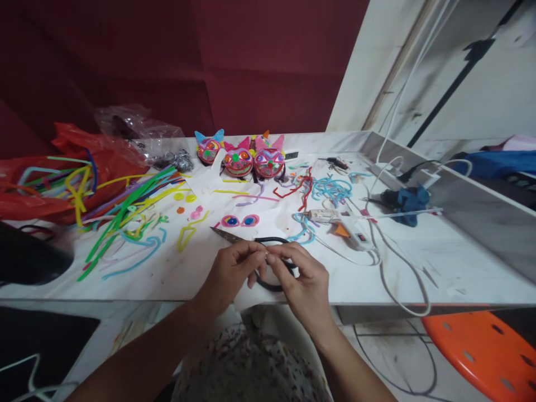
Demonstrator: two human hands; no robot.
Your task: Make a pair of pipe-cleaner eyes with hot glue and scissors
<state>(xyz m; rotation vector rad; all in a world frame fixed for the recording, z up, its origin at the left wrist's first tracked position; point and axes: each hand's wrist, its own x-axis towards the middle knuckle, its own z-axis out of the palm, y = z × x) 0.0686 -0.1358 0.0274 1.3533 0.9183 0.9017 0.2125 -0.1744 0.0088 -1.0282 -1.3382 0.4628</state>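
Near the table's front edge, my left hand (234, 271) and my right hand (305, 274) meet with thumbs and forefingers pinched together. Whatever is between the fingertips is too small to make out. Black-handled scissors (228, 235) lie under my hands, blades pointing left. Just beyond them rest two pink pipe-cleaner eyes (240, 221) with blue centres. Farther back stand several colourful cat-like heads (270, 162) with pointed ears. To the right lies a hot glue gun (352, 231) with an orange trigger.
At left, pipe cleaners (125, 215) spread from a red plastic bag (79, 148). Blue pipe cleaners (333, 190) lie tangled at the back right. A white cable (408, 268) loops over the front edge. An orange stool (481, 352) stands below right.
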